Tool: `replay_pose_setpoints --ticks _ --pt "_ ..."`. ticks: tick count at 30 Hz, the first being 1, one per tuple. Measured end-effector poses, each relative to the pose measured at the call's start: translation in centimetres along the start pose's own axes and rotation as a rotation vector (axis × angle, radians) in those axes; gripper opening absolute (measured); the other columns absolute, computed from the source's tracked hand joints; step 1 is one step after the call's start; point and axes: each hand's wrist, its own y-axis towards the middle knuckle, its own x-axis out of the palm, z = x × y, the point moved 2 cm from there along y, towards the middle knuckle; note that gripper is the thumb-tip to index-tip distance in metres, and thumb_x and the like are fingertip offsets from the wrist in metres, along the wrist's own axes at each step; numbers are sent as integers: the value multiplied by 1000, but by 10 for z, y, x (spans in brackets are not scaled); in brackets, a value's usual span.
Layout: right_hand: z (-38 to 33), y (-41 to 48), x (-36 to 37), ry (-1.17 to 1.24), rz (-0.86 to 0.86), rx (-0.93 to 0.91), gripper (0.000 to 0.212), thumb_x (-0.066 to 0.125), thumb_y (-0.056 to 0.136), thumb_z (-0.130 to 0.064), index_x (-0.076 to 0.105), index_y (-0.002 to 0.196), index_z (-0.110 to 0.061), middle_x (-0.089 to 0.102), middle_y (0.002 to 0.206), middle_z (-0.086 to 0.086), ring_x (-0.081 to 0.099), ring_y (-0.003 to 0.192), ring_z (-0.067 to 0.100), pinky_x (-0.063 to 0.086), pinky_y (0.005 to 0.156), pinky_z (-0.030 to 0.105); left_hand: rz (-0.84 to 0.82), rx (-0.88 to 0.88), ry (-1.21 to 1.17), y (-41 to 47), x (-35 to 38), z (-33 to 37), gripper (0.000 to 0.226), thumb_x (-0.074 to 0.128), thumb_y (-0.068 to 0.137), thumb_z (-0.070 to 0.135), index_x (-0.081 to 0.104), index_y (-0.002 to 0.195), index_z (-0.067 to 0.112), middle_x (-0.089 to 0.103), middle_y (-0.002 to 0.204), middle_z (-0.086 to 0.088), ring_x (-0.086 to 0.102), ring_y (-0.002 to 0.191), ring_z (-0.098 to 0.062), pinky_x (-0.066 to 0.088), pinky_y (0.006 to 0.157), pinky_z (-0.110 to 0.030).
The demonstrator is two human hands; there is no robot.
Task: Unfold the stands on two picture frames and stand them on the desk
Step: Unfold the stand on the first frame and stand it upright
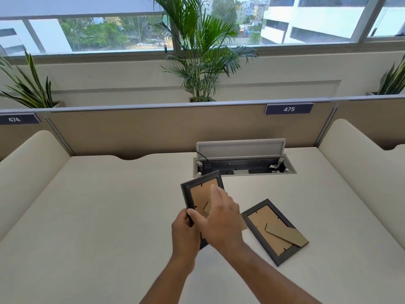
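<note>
Dark-rimmed picture frame with brown cardboard back is held tilted above the cream desk; the left hand pinches its lower left edge, the right hand lies across its back, fingers together. A second dark frame lies face down just right, stand folded flat.

Cream, unpatterned desk, with matching cream side panels. Dark grey-black border on the held picture frame, plain tan-brown backing board inside it. Same dark border and tan backing on the second picture frame, lying toward the desk's right edge, with a slightly darker tan stand across it. Pale grey lid over a black-lined cable box near the desk's far edge. Beige partition behind, carrying navy labels with white numerals. Green palm; green leaves edged yellow on the corner plants.
</note>
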Motion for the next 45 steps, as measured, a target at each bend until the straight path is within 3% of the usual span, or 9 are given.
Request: replay_pose_setpoints --ticks 3,7,14,18,24,30,36,42,45 --pt "-15 8 1 177 -44 37 94 63 86 -69 27 159 -21 44 155 -2 43 141 17 42 114 35 -34 70 36 -8 11 5 34 46 111 7 69 86 5 72 82 -17 74 70 -22 63 58 -31" --pt "-25 13 -4 260 8 25 84 71 94 -43 26 160 -16 47 156 2 46 142 18 41 114 28 -45 206 -29 -14 23 10 26 50 110 20 76 114 18 82 100 -5 79 96 -20 65 75 -25" --pt "-27 16 -14 374 57 89 59 58 104 -16 35 159 -13 70 110 -3 68 93 12 44 84 -1 -103 298 146 -12 29 13 33 61 104 -2 66 102 30 75 88 29 74 84 1 57 66 -10" --pt "-19 26 -17 516 88 116 45 53 106 -12 48 150 -18 68 125 3 65 110 12 59 95 26 -122 310 90 -1 12 18 42 78 91 -1 72 127 20 79 119 11 74 114 -12 66 86 -27" --pt "-9 43 -6 737 -28 133 34 53 106 -12 52 134 -32 62 123 -9 63 118 13 58 83 16 78 286 233 46 -41 32 53 73 100 17 55 149 25 56 146 10 54 133 -7 54 93 -18" --pt "-13 58 6 853 -146 187 35 52 105 -12 56 118 -45 68 108 -25 67 109 1 58 73 15 -73 192 218 79 -70 39 26 51 111 15 63 125 33 72 119 15 70 117 -19 60 71 -9" --pt "-14 69 22 883 -251 218 32 53 106 -16 56 132 -35 69 120 -12 71 108 7 61 73 21 -168 52 182 94 -102 36 30 55 109 8 69 121 32 75 119 -5 74 114 -29 69 86 -52" --pt "-28 71 51 832 -368 248 21 51 107 -28 58 121 -43 71 118 -14 72 108 13 64 81 27 -87 61 109 110 -133 28 28 61 106 9 72 115 33 79 106 6 77 110 -29 70 81 -45" --pt "-34 68 72 792 -460 255 29 50 107 -26 55 134 -37 68 126 -10 67 117 19 62 91 33 3 76 85 121 -145 29 31 62 106 9 72 112 37 79 108 4 78 108 -26 70 72 -36"
